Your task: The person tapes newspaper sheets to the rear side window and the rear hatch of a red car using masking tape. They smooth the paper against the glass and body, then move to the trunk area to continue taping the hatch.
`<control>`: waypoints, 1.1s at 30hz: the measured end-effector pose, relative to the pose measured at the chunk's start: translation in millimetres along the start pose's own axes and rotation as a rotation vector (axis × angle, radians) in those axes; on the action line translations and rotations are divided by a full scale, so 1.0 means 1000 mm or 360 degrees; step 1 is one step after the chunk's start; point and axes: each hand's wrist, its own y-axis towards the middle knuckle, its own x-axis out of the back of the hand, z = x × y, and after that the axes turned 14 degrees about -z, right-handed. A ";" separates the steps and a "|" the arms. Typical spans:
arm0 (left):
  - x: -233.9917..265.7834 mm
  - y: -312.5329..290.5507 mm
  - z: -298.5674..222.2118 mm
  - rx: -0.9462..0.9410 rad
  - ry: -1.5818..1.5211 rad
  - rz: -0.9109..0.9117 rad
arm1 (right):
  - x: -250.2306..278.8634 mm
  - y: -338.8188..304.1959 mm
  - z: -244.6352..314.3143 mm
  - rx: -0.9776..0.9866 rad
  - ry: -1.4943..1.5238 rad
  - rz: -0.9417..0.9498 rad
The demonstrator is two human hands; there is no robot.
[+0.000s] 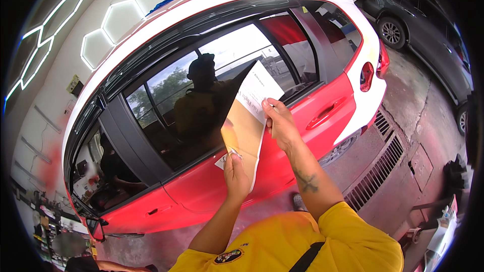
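Note:
A printed paper sheet (245,138), brown and yellowish with a white text area at its top, is held up in front of me, tilted. My left hand (235,174) pinches its lower left part between thumb and fingers. Higher up, my right hand (278,118) grips the right edge, thumb on the front. Just behind the paper stands a red and white car (201,199), side on. Its dark rear door window (184,106) mirrors a capped figure and trees. The sheet covers part of that window and the door below; whether it touches the car I cannot tell.
A dark grey vehicle (423,40) is parked at the far right. A slotted floor drain (375,176) runs beside the red car's rear. Cluttered shelves (48,221) and another person's arm (118,266) show at lower left. Hexagonal lights (121,20) glow overhead.

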 end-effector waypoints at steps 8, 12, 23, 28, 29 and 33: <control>0.034 -0.042 0.002 0.0618 -0.0889 0.0481 | 0.085 -0.079 -0.110 -0.0640 0.0510 -0.0058; 0.046 -0.055 0.002 0.0667 -0.0715 0.0751 | 0.091 -0.074 -0.076 -0.0391 0.0893 0.0035; -0.015 -0.067 -0.064 -0.0515 0.0113 0.0248 | 0.082 -0.099 -0.051 0.0876 -0.0090 -0.0458; -0.084 -0.056 -0.084 -0.0260 -0.0303 0.0455 | 0.088 -0.101 -0.043 0.1458 -0.0732 -0.0478; -0.089 -0.054 -0.083 -0.0268 -0.0295 0.0467 | 0.086 -0.100 -0.039 0.1431 -0.0728 -0.0477; -0.099 -0.041 -0.079 -0.0057 -0.0434 0.0630 | 0.101 -0.091 -0.027 0.1332 -0.0696 -0.0366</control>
